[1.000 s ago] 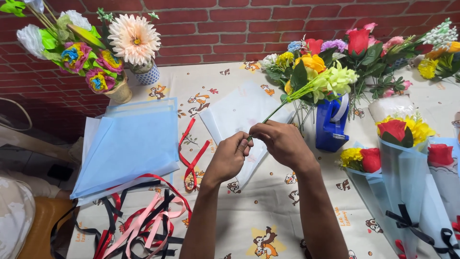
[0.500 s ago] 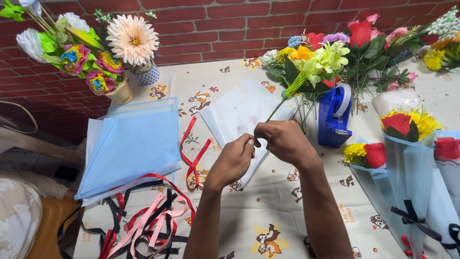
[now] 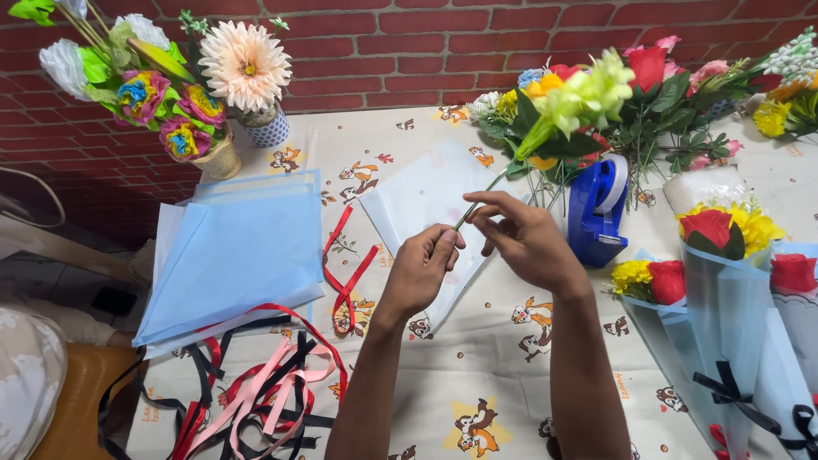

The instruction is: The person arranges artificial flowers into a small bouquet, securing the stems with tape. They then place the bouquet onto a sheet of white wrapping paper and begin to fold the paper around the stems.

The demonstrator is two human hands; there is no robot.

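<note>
Hands (image 3: pixel 477 255) pinching thin green stem (image 3: pixel 479 198)

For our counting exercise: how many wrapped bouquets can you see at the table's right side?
3: one low beside the tape dispenser, one taller in the middle, one at the right edge. More may lie out of frame.

Cartoon-print tablecloth (image 3: pixel 477 375) bears blue sheets (image 3: pixel 234 251), ribbons (image 3: pixel 256 392), seemingly tape dispenser (image 3: pixel 596 213).
</note>
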